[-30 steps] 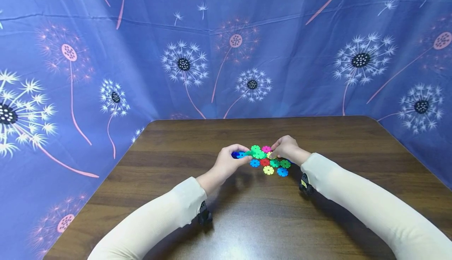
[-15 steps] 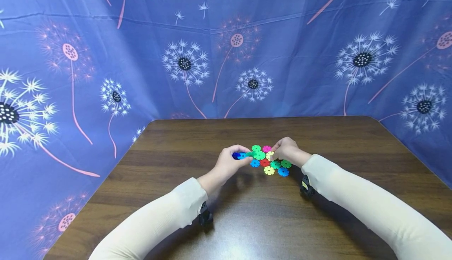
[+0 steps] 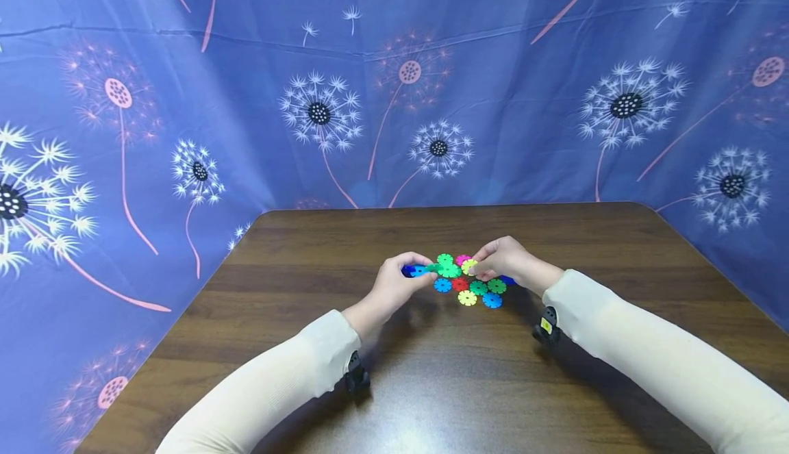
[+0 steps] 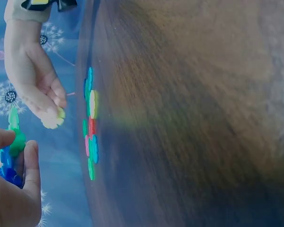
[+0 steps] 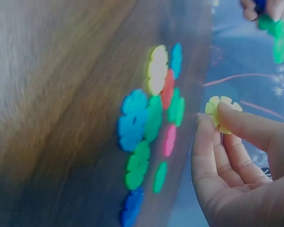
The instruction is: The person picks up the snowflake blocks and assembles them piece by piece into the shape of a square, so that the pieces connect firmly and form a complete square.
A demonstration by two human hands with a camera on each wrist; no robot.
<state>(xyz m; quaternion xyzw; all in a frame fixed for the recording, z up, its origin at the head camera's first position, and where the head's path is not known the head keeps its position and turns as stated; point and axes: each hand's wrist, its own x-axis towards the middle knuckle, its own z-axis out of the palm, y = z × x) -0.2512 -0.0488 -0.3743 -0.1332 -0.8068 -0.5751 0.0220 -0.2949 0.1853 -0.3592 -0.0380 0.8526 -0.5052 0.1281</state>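
Now right grip [image 3: 509,262] pinches yellow disc [image 5: 213,112] higher, left grip [image 3: 392,283] still pinching green-blue discs [image 4: 18,141]

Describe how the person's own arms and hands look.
The left hand and right hand are bare, without gloves. Long off-white sleeves reach the wrists. A small black device sits at each wrist; the right one shows a yellow patch.

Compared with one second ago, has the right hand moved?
Yes: against the red disc in the head view, the right hand has shifted slightly rightward.
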